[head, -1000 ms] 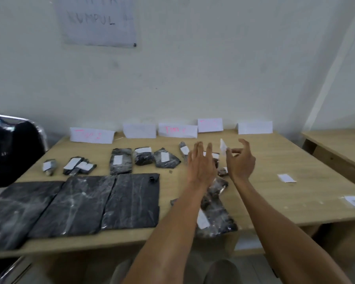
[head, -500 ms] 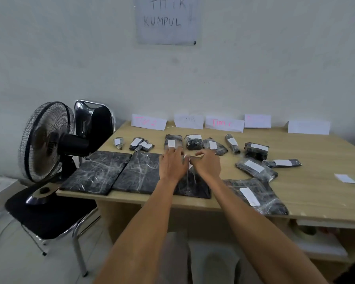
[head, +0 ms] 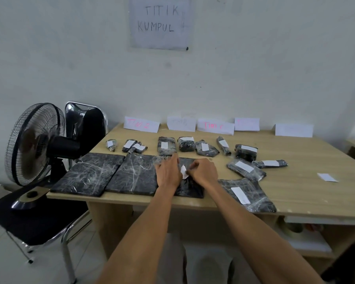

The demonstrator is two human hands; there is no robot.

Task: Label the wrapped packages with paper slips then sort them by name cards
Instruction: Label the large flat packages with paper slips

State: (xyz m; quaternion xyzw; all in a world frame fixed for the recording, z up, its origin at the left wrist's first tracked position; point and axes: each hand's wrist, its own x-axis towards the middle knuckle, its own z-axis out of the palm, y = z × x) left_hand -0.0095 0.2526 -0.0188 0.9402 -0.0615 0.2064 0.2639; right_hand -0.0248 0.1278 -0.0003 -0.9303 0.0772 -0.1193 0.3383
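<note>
Lying between left hand [head: 168, 173] and pinching right hand [head: 203, 171], paper slip [head: 184, 172].

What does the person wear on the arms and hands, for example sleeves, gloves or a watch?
Nothing that shows. Both forearms are bare down to the picture's bottom edge, with no sleeve in sight. The left hand and the right hand wear no gloves, and neither wrist carries a watch or bracelet. No ring can be made out.

Black packages [head: 90, 177] (white-streaked), white slips [head: 244, 166], tan table [head: 307, 193]
</note>
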